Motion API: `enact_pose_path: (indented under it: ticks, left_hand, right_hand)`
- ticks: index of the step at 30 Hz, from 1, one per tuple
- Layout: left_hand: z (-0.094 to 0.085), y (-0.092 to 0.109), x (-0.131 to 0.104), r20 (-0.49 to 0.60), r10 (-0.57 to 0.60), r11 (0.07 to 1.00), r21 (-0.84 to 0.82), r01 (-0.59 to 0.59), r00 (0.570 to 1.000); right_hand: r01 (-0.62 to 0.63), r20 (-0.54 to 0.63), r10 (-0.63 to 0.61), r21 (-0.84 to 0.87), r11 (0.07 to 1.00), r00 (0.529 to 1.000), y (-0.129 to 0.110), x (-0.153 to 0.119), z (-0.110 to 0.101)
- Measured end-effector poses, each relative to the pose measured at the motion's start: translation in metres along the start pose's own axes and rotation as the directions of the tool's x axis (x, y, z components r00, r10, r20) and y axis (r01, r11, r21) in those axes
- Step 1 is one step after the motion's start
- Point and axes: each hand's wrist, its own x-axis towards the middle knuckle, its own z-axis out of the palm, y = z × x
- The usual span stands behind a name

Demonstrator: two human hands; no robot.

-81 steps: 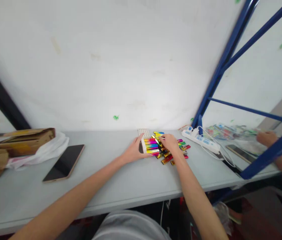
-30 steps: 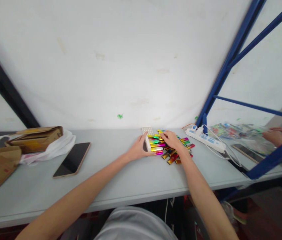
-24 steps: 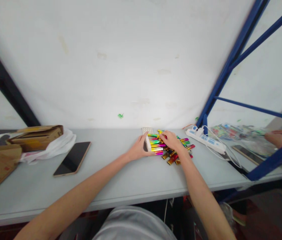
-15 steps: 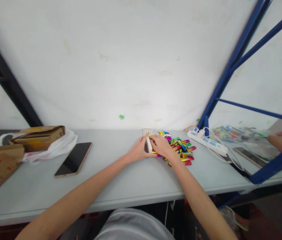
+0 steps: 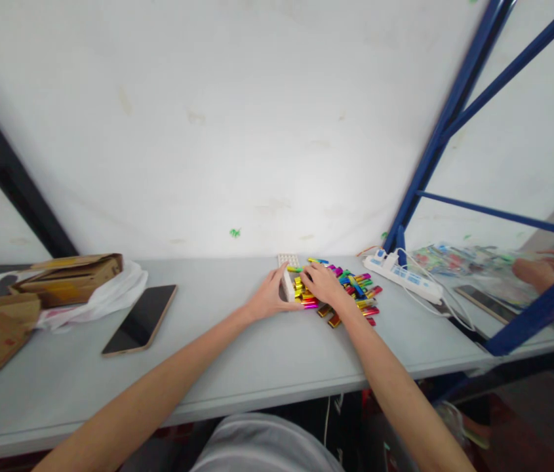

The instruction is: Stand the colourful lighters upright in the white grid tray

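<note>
My left hand [image 5: 267, 296] is wrapped around a small white block-like piece [image 5: 287, 287] standing on edge, its thumb low along the near end and fingers at the far end. Directly right of it lies a heap of short shiny metallic sticks [image 5: 366, 303] in gold, red, magenta, green and blue; their exact kind is too small to tell. Over the heap's left part rests my right hand [image 5: 322, 283], fingers stretched down and slightly apart on the gold ones. Its palm side is hidden. Behind the hands lies a flat whitish grid-patterned piece [image 5: 287, 260] near the wall.
A dark phone [image 5: 140, 319] lies left on the grey table [image 5: 217, 354]. Further left are cardboard boxes [image 5: 73, 278] and a white plastic bag [image 5: 126, 288]. To the right sit a power strip [image 5: 407, 275] with cables and a blue frame [image 5: 424, 164]. Beyond it, another person's hand [image 5: 537, 272] shows.
My right hand has drawn slightly away from the white piece, uncovering gold and magenta sticks beside it. My left hand keeps its hold. The view has shifted a little.
</note>
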Motion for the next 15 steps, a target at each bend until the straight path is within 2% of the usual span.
enact_pose_path:
  ticks: [3,6,10,15]
  left_hand:
    - [0.001,-0.001,0.0,0.004,-0.003,1.0,0.003,0.003,1.0]
    - [0.001,-0.001,0.0,0.004,0.004,1.0,0.003,-0.004,1.0]
    - [0.0,-0.001,0.0,0.01,0.002,1.0,-0.011,-0.002,1.0]
    - [-0.003,-0.001,0.0,0.021,0.004,0.998,-0.057,-0.003,1.0]
  right_hand:
    - [0.004,-0.01,-0.004,0.013,1.0,1.0,0.01,0.002,-0.001]
    - [0.025,-0.041,-0.023,0.052,0.998,0.999,0.008,0.002,-0.006]
    - [0.109,-0.085,-0.101,0.096,0.989,0.991,-0.015,-0.002,-0.008]
    - [0.186,0.025,-0.186,0.0,0.983,0.982,-0.04,-0.009,0.003]
